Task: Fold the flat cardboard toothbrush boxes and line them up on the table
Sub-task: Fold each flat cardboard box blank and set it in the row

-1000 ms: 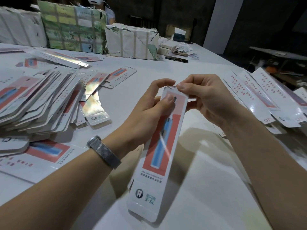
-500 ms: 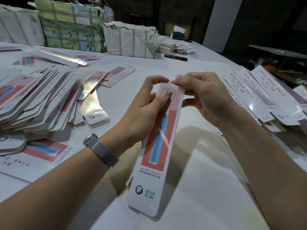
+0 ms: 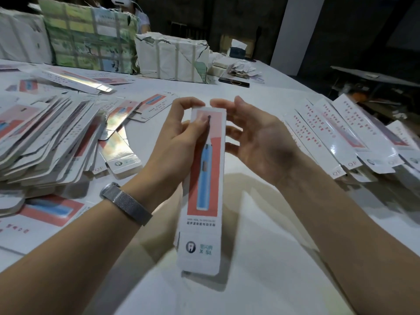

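A long white toothbrush box [image 3: 203,192] with a red panel and a blue toothbrush picture stands nearly upright above the white table [image 3: 261,258]. My left hand [image 3: 179,142] grips its upper part, thumb on the front and forefinger curled over the top end. My right hand [image 3: 256,137] is beside the top of the box with its palm turned towards me and its fingers spread, the fingertips close to the box's right edge. A large heap of flat boxes [image 3: 41,137] lies at the left. A row of folded boxes [image 3: 341,135] lies at the right.
Wrapped paper bundles [image 3: 172,57] and a green-patterned bundle [image 3: 88,35] stand at the back of the table, with a dark phone [image 3: 234,82] beside them. A person sits behind the bundles. The table's right edge drops to a dark floor.
My right hand has let go of the box's top end and opened, palm turned towards me. The box has tilted more upright in my left hand.
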Demonstrator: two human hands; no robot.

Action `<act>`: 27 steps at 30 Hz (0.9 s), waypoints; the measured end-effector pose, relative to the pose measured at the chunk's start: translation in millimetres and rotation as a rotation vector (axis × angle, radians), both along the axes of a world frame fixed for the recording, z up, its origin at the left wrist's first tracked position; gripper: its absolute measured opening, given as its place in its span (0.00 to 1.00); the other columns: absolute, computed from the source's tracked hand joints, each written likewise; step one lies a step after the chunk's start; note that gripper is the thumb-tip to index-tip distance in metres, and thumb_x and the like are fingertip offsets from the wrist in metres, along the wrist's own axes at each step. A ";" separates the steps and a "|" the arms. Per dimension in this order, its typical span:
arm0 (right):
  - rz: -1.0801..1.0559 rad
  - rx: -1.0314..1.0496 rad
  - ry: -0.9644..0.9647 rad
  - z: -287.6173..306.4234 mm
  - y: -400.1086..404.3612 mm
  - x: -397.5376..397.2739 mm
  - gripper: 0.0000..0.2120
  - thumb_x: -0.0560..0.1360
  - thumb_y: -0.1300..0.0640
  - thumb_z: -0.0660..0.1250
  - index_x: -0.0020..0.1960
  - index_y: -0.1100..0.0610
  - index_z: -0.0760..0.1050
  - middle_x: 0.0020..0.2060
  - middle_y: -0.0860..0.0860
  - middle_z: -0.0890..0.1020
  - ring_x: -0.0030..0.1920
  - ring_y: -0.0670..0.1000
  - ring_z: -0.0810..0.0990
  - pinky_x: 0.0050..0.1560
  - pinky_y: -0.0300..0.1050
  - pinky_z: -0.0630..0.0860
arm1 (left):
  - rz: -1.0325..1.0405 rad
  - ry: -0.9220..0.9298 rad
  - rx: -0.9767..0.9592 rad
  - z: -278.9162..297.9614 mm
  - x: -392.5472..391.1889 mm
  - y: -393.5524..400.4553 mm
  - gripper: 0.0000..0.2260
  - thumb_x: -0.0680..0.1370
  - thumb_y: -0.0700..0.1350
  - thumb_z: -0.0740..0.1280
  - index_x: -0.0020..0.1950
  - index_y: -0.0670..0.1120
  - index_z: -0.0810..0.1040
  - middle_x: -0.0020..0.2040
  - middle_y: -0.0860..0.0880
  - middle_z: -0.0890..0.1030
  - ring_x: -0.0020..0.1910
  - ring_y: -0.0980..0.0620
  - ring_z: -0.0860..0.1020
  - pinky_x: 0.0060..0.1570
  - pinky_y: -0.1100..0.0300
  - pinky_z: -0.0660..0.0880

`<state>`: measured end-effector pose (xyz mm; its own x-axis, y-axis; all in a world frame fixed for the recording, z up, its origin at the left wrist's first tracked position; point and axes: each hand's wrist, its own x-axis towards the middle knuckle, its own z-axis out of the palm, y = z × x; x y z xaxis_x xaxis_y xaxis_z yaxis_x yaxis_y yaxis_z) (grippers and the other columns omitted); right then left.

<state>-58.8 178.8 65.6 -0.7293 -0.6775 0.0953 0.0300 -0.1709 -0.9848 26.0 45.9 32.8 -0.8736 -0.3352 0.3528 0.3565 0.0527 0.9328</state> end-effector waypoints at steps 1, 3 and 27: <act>-0.005 -0.031 -0.022 -0.5 -1.5 0.2 0.17 0.82 0.45 0.59 0.61 0.52 0.81 0.55 0.52 0.83 0.55 0.52 0.82 0.55 0.49 0.81 | 0.044 0.003 0.001 0.1 -1.4 0.6 0.03 0.84 0.49 0.60 0.57 0.57 0.70 0.35 0.52 0.80 0.33 0.55 0.81 0.35 0.61 0.79; -0.040 -0.080 -0.054 -0.1 -4.0 0.0 0.18 0.81 0.43 0.59 0.64 0.49 0.78 0.59 0.51 0.82 0.59 0.53 0.81 0.61 0.53 0.78 | 0.138 -0.001 -0.008 0.0 -3.8 2.1 0.05 0.84 0.50 0.62 0.58 0.58 0.69 0.42 0.46 0.81 0.36 0.53 0.82 0.38 0.56 0.81; -1.044 1.275 0.718 42.7 109.8 -79.8 0.17 0.76 0.53 0.69 0.65 0.50 0.75 0.58 0.54 0.76 0.65 0.60 0.67 0.62 0.61 0.66 | -0.024 0.060 -0.062 -11.4 -6.0 2.7 0.16 0.68 0.60 0.66 0.56 0.65 0.78 0.48 0.51 0.82 0.47 0.49 0.83 0.43 0.47 0.77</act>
<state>-138.5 288.6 108.3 -0.9150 0.0861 0.3941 -0.0311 0.9590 -0.2818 20.0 48.6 21.3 -0.8577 -0.2902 0.4244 0.4139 0.0999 0.9048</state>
